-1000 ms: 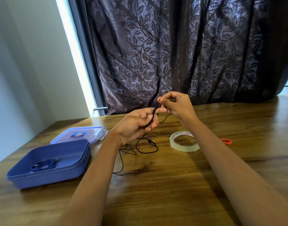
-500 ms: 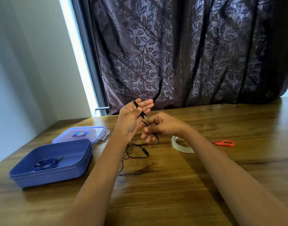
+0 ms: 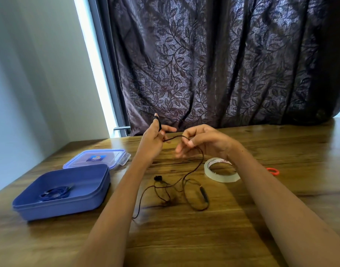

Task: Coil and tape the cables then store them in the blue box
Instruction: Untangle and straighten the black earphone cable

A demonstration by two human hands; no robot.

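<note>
Left hand (image 3: 152, 140): held up above the bench, with the black cable (image 3: 193, 170) looped around one raised finger and pinched by the other fingers.
Right hand (image 3: 201, 140): just beside the left one, fingers curled, pinching the same cable a little way along.
Black cable: a short bit runs between the two hands. The rest hangs down from the right hand and lies in loose messy loops on the bench (image 3: 184, 237), between the two arms.
Blue box (image 3: 63, 191): open, on the bench to the left. A coiled blue cable (image 3: 54, 193) already lies inside it.
Lid (image 3: 96, 158): flat on the bench, just behind the box.
Tape roll (image 3: 221, 170): lying flat on the bench, partly behind the right wrist.
Orange scissors handle (image 3: 273, 171): peeks out past the right arm; the rest is hidden.
Dark curtain (image 3: 223, 64): hangs behind the bench.
</note>
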